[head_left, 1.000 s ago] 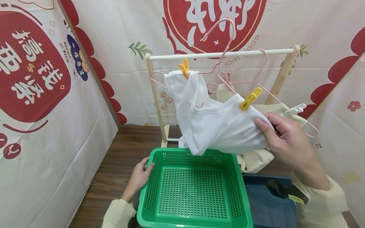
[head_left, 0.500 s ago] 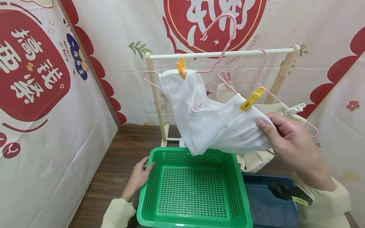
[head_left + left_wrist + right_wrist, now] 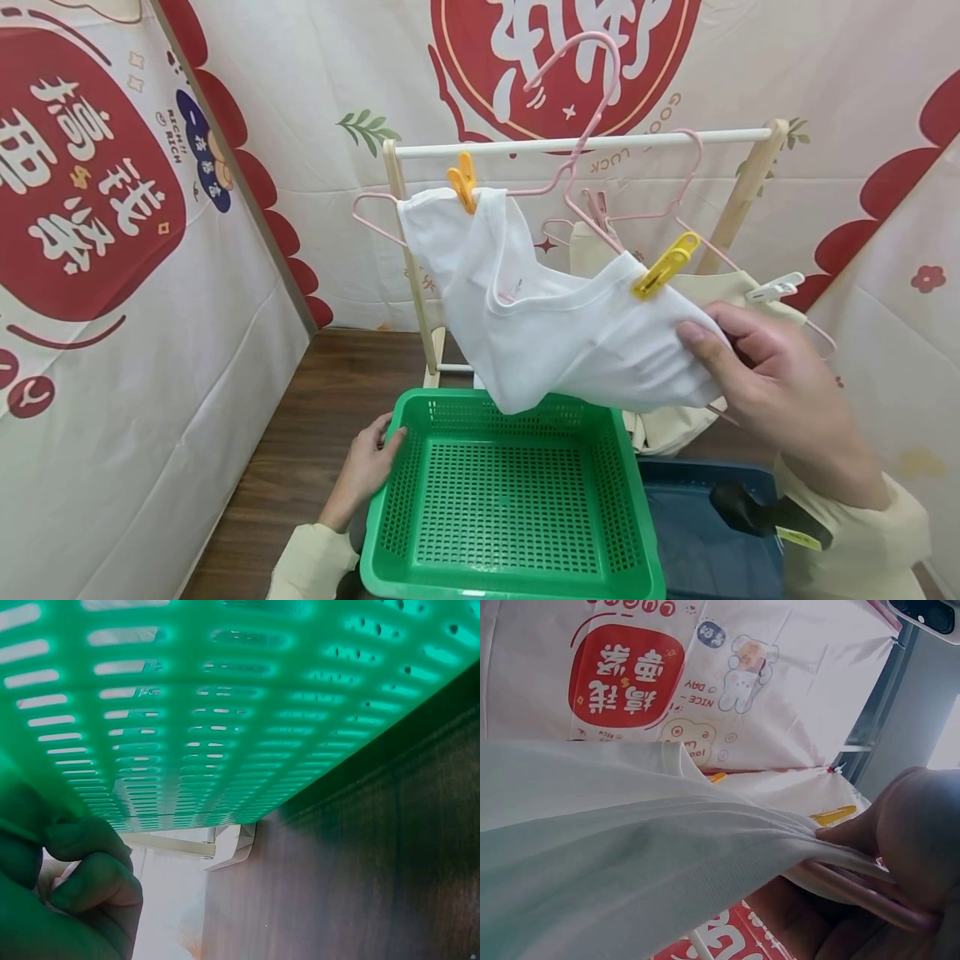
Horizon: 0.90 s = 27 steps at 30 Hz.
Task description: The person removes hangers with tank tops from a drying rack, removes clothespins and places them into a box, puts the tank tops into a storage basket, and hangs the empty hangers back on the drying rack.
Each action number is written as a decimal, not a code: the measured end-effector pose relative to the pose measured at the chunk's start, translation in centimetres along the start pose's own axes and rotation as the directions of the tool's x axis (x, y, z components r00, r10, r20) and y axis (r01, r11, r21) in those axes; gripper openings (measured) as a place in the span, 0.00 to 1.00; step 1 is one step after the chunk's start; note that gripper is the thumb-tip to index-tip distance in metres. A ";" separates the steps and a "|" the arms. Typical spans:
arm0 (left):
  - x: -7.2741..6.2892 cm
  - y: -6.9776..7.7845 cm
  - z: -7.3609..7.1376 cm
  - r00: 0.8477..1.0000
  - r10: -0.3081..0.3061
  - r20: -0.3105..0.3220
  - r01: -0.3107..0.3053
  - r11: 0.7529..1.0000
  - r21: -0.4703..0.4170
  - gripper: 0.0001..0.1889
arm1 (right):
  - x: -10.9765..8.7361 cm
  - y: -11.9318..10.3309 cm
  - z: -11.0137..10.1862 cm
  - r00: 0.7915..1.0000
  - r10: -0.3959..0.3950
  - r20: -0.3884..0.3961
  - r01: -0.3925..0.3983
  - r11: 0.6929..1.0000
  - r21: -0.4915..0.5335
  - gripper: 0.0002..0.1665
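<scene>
A white T-shirt (image 3: pixel 555 333) hangs on a pink hanger (image 3: pixel 581 137), held by an orange clothespin (image 3: pixel 464 183) and a yellow clothespin (image 3: pixel 666 267). My right hand (image 3: pixel 787 392) pinches the shirt's right side, thumb in front. In the right wrist view, the hanger's pink bar (image 3: pixel 870 896) runs into that same grip under the cloth. The hook points up, overlapping the rack's rail in the head view. My left hand (image 3: pixel 367 458) grips the left rim of a green basket (image 3: pixel 645 533), thumb over the edge. Its curled fingers (image 3: pixel 101 881) show beside the basket's slotted wall in the left wrist view.
Behind the shirt stands a wooden rack (image 3: pixel 738 196) with a white rail (image 3: pixel 525 148). A second pink hanger (image 3: pixel 693 167) carries cream cloth (image 3: pixel 675 425) with a white clothespin (image 3: pixel 776 287). A dark blue tray (image 3: pixel 697 533) lies right of the basket on the brown table (image 3: pixel 277 467).
The hanger and shirt have swung, the left end moving left and its hook rising slightly. My right hand has shifted a little right. My left hand and the basket have stayed put.
</scene>
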<state>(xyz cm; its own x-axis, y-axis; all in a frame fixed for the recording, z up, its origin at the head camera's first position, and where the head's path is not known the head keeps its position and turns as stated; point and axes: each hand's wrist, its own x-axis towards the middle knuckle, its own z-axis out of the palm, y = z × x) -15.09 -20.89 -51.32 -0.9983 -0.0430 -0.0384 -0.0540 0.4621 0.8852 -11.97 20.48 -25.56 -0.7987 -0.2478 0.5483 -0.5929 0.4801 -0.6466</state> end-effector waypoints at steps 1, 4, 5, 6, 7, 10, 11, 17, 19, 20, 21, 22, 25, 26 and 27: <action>0.0 0.0 0.0 1.000 0.002 0.003 -0.002 1.000 -0.005 0.25 | 0.0 0.0 0.0 1.000 -0.013 0.003 0.013 1.000 0.003 0.10; 0.0 -0.1 0.0 1.000 0.003 0.005 -0.002 1.000 -0.012 0.25 | -0.1 0.0 -0.1 1.000 -0.030 0.008 0.030 0.999 0.025 0.11; 0.0 -0.1 0.0 1.000 0.002 0.005 -0.002 1.000 -0.012 0.25 | -0.2 0.0 -0.1 0.999 -0.031 0.011 0.031 0.999 0.033 0.11; 0.0 -0.1 0.0 1.000 0.002 0.004 -0.002 1.000 -0.012 0.24 | -0.3 0.0 -0.1 1.000 -0.023 0.012 0.023 0.999 0.047 0.12; 0.0 -0.1 -0.1 1.000 0.002 0.003 -0.002 1.000 -0.009 0.24 | -0.4 0.0 -0.1 1.000 -0.027 0.014 0.026 0.998 0.063 0.13; 0.0 -0.1 -0.1 1.000 0.001 0.006 -0.001 1.000 -0.006 0.24 | -0.7 -0.1 -0.1 0.999 0.010 0.031 -0.014 0.993 0.118 0.13; 0.0 -0.1 -0.1 1.000 0.001 0.006 -0.001 1.000 -0.005 0.24 | -0.8 -0.1 -0.1 0.999 0.023 0.033 -0.028 0.990 0.138 0.13; 0.1 -0.1 0.0 1.000 0.013 -0.006 -0.013 1.000 0.006 0.24 | -1.3 -0.1 -0.2 0.994 0.065 0.088 -0.081 0.980 0.184 0.13; 0.1 -0.1 0.0 1.000 0.021 -0.011 -0.021 1.000 0.010 0.23 | -1.4 0.0 -0.3 0.990 0.068 0.124 -0.093 0.973 0.209 0.14; 0.1 -0.1 0.0 1.000 0.023 -0.012 -0.023 1.000 0.013 0.23 | -1.5 0.1 -0.4 0.987 0.074 0.143 -0.106 0.968 0.229 0.14; 0.1 -0.1 0.0 1.000 0.024 -0.012 -0.024 1.000 0.015 0.22 | -1.6 0.1 -0.5 0.985 0.075 0.154 -0.108 0.969 0.220 0.15; 0.1 -0.1 0.0 1.000 0.025 -0.012 -0.024 1.000 0.016 0.22 | -1.6 0.2 -0.5 0.983 0.076 0.168 -0.118 0.958 0.261 0.15; 0.1 -0.1 0.0 0.999 0.030 -0.011 -0.030 0.999 0.014 0.23 | -1.9 0.6 -0.5 0.975 0.067 0.210 -0.147 0.908 0.393 0.16; 0.1 -0.1 -0.1 0.999 0.031 -0.010 -0.031 0.999 0.013 0.23 | -1.9 0.7 -0.6 0.973 0.071 0.221 -0.160 0.896 0.414 0.16; 0.2 -0.1 -0.1 0.999 0.037 -0.007 -0.037 0.999 0.012 0.23 | -2.0 0.9 -0.6 0.970 0.070 0.233 -0.169 0.884 0.436 0.16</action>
<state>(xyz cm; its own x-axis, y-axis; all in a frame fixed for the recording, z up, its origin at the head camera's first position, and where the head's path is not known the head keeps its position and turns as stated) -15.24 -21.02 -51.41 -0.9995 -0.0325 -0.0023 -0.0174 0.4743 0.8802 -10.82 21.89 -26.91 -0.8403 -0.4027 0.3628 -0.4341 0.0991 -0.8954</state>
